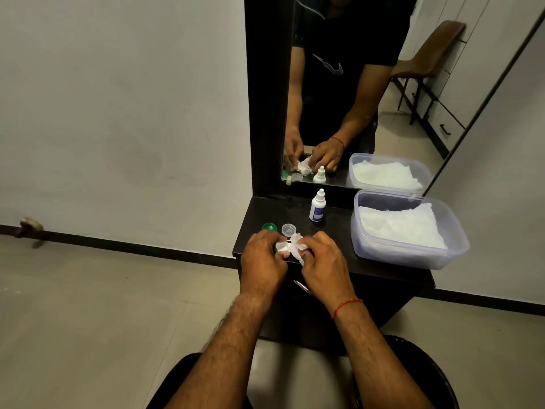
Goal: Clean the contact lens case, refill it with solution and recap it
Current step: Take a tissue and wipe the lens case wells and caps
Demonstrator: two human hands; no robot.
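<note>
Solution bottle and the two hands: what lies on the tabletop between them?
In the head view, bare dark tabletop separates the solution bottle from the right hand; toward the left hand, the clear cap lies between.

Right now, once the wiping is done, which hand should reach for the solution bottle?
The right hand, probably. The solution bottle stands up-right of it with nothing in between, and that hand holds only the tissue. The left hand grips the lens case and would have to cross over.

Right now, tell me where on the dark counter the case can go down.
Free: the strip between the solution bottle and the tissue tub, and the back-left corner behind the green cap. Crowded: the front edge, where both hands, tissue and clear cap cluster.
</note>
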